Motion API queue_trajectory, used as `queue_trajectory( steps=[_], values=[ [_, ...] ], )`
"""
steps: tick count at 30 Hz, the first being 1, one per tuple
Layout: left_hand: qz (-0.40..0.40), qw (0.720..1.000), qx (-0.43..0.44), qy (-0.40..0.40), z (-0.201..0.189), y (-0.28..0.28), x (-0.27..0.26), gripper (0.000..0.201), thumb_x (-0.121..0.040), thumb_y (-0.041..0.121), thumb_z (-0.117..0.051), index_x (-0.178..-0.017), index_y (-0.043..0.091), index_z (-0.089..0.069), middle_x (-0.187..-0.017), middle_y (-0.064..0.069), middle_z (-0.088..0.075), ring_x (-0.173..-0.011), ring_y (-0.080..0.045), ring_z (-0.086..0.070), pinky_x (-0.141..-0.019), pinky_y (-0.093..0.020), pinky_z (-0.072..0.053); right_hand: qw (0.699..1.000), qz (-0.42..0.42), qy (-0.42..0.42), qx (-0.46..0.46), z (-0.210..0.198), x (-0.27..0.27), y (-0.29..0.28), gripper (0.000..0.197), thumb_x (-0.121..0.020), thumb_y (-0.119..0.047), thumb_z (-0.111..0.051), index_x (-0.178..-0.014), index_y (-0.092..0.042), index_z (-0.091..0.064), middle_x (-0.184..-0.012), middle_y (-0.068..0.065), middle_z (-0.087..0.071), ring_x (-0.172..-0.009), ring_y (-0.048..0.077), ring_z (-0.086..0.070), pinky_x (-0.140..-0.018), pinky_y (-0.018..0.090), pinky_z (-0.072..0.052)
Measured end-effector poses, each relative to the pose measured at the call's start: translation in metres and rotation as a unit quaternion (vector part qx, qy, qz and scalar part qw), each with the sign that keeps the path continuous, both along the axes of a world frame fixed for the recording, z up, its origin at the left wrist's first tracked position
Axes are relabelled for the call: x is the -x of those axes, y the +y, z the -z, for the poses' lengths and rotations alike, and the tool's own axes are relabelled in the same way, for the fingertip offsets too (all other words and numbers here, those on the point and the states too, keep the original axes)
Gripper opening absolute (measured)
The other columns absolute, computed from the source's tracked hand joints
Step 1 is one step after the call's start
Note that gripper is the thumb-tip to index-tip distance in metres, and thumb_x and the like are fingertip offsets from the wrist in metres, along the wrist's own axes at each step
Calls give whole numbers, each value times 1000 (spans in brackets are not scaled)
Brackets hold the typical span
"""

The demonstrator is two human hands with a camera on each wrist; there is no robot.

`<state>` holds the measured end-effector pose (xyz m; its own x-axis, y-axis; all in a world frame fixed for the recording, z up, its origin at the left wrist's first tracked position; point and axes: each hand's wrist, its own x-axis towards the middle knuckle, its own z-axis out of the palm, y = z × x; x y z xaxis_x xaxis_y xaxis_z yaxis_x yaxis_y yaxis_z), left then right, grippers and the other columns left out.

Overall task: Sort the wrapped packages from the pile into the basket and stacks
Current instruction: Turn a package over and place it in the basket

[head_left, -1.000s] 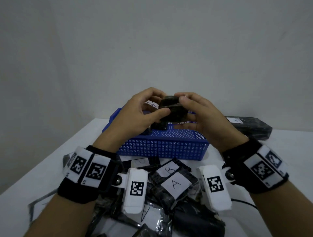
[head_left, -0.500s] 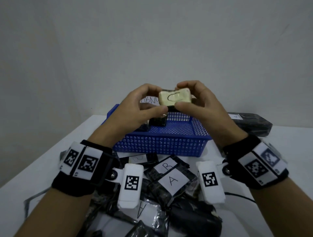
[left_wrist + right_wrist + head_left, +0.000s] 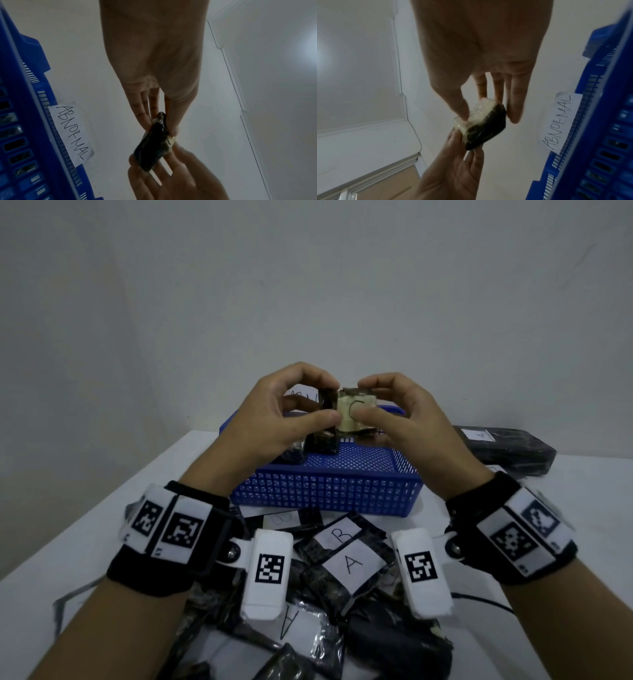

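Observation:
Both hands hold one small wrapped package [image 3: 346, 414] up over the blue basket [image 3: 325, 491]. It is black with a yellowed label marked C, seen too in the left wrist view [image 3: 154, 146] and the right wrist view [image 3: 482, 125]. My left hand [image 3: 291, 419] pinches its left edge between thumb and fingers. My right hand [image 3: 394, 412] pinches its right side, thumb on the label. The basket carries a paper tag reading ABNORMAL [image 3: 72, 132] and holds some dark packages [image 3: 318, 441]. The pile [image 3: 335, 563] of black packages lettered A and B lies in front of the basket.
A long black package stack [image 3: 507, 446] lies on the white table [image 3: 164, 494] at the right, behind the basket. A thin black cable [image 3: 486, 601] runs along the table near my right wrist. A plain wall stands close behind.
The package has been turned in my hands: a second ago its dark side faced me, then the C label lay wide, and now it stands more upright and slightly lower.

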<state>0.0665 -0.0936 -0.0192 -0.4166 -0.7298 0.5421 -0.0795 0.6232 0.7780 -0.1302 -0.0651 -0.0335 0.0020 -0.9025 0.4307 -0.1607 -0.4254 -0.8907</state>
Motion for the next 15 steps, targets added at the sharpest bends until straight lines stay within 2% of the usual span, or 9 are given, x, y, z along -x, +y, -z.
queue_trajectory(
  steps=[3,4,5,7,10,13,15],
  values=[
    [-18,1000,8,11,1,-1,0,34,-85,8,-76,-114,15,-59,-114,-2,-63,-85,-16,-70,-80,-30,-59,997,-9,60,-42,0,0,2,53,-79,-45,-75,-125,-26,-57,-123,0,-61,-102,18,-71,-82,38,-63],
    [-8,1000,4,19,1,0,1,33,-87,7,-73,-115,15,-57,-114,-2,-63,-85,-16,-70,-80,-30,-58,997,-13,63,-49,0,-1,3,59,-74,-48,-76,-125,-27,-57,-122,1,-62,-102,18,-71,-80,38,-63],
    [8,999,-6,33,0,1,1,29,-91,6,-68,-117,13,-55,-113,-3,-63,-86,-17,-70,-81,-30,-58,997,-14,58,-47,1,-2,3,59,-73,-47,-77,-125,-27,-58,-121,3,-64,-102,19,-71,-79,39,-63],
    [37,997,-31,64,-1,1,1,21,-98,10,-59,-117,10,-53,-114,-8,-63,-88,-19,-70,-82,-31,-58,999,-3,37,-27,1,-4,2,47,-80,-32,-80,-121,-23,-60,-118,3,-66,-98,21,-73,-78,41,-63],
    [38,993,-67,88,-5,2,0,19,-100,24,-54,-113,11,-55,-113,-7,-65,-83,-22,-70,-80,-34,-59,1000,1,23,17,-1,-3,2,40,-82,-13,-80,-117,-16,-62,-114,2,-68,-86,19,-73,-74,30,-60],
    [-2,992,-124,3,-4,1,-1,36,-101,41,-50,-116,10,-58,-116,-9,-66,-81,-27,-72,-81,-39,-62,996,10,48,79,-2,-2,5,38,-78,-13,-84,-110,-16,-65,-110,-1,-71,-82,17,-70,-75,27,-57],
    [30,984,-167,-52,0,0,-1,49,-98,54,-49,-125,15,-59,-118,-14,-68,-84,-30,-73,-81,-39,-61,992,22,73,105,-2,-4,7,38,-77,-15,-86,-109,-17,-66,-109,-5,-72,-90,16,-71,-81,31,-59]
  ],
)
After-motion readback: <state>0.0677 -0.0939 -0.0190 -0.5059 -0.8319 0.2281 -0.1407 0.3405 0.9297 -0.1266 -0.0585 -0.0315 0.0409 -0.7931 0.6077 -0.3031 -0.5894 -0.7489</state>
